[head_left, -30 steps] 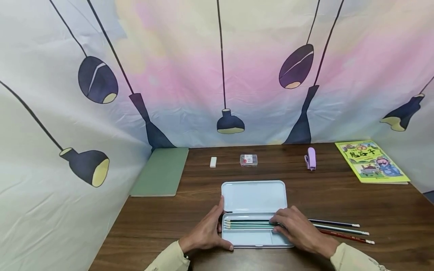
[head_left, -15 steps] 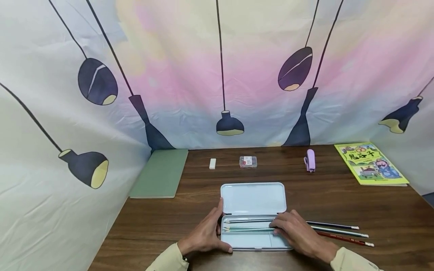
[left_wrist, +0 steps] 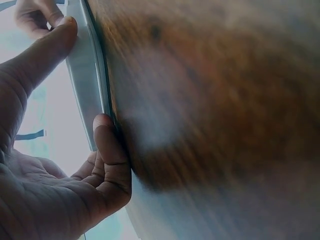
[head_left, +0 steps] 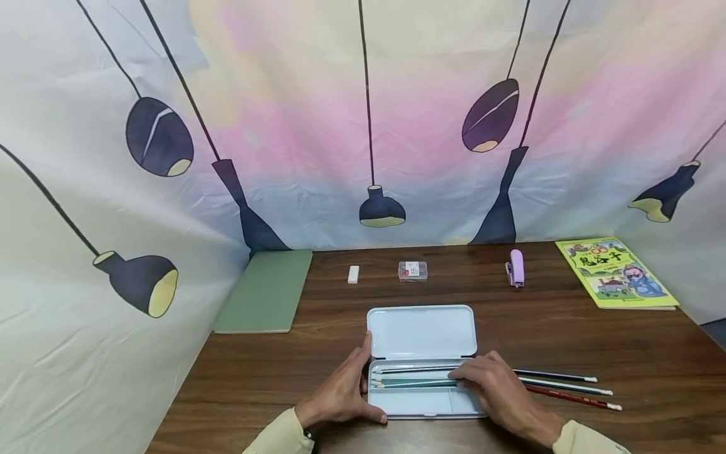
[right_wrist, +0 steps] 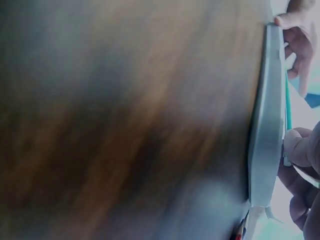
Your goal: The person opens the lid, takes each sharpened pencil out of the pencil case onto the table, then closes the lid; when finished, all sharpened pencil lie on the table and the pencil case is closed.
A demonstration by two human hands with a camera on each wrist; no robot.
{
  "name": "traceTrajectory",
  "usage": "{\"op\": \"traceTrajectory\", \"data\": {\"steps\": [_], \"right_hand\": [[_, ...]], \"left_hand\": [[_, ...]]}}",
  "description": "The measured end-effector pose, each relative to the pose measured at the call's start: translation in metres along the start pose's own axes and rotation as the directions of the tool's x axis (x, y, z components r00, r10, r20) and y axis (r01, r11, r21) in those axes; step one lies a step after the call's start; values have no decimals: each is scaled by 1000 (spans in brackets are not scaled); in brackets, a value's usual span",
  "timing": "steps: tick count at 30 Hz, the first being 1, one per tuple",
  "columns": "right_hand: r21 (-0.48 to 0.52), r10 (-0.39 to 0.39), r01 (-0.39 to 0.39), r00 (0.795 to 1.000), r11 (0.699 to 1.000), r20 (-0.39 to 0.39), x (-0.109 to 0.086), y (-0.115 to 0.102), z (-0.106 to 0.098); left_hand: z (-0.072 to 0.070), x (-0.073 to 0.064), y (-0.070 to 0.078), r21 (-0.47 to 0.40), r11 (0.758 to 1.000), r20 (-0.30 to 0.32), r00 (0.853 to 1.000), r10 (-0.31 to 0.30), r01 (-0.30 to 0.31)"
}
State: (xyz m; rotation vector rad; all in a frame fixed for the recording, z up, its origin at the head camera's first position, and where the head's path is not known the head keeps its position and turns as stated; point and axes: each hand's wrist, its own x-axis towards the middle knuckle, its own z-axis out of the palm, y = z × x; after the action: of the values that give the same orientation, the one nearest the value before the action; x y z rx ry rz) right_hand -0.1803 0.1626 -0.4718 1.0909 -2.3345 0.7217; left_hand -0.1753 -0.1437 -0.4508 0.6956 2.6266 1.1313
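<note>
Pencils (head_left: 416,384) splayed wider than before, right hand (head_left: 499,392) pinching one; left hand (head_left: 342,395) gripping case (head_left: 411,397)

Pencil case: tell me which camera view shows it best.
The head view. It shows the pencil case open from above, lid and compartments visible, though the left hand and right hand cover parts. The left wrist view shows a strip of its outside, fingers against it; the right wrist view, mostly an outer wall.
</note>
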Motion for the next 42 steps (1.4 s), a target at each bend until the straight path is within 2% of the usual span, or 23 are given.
{"op": "traceTrajectory", "data": {"steps": [3,7,10,15,22,28,31,35,39,42], "right_hand": [[82,58,-54,998,995,-39,1,0,-2],[207,171,-165,985,964,-10,3,1,-10],[253,232,-230,972,940,21,6,3,-17],[228,237,-224,971,948,-32,11,8,-24],[231,184,-160,979,960,-90,11,16,-33],[235,181,-149,976,961,-121,2,25,-46],[199,162,-130,974,971,-155,-5,31,-53],[117,190,-171,966,978,-173,-16,37,-65],[49,295,-291,942,956,-161,-30,41,-78],[24,342,-342,926,939,-161,-42,44,-86]], "left_hand": [[1,-1,0,-9,1000,3,1000,0,0],[2,-1,0,-15,1000,7,1000,11,-10],[2,0,0,-4,1000,7,1000,23,-23],[0,3,1,3,1000,13,999,29,-29],[0,3,1,3,1000,15,1000,10,-10],[0,1,0,-4,1000,11,1000,3,-3],[1,0,-1,1,1000,14,1000,1,-1],[2,0,-2,-3,1000,13,1000,0,0],[2,0,-2,6,1000,8,1000,9,-9],[1,0,-2,13,1000,5,1000,16,-16]]}}
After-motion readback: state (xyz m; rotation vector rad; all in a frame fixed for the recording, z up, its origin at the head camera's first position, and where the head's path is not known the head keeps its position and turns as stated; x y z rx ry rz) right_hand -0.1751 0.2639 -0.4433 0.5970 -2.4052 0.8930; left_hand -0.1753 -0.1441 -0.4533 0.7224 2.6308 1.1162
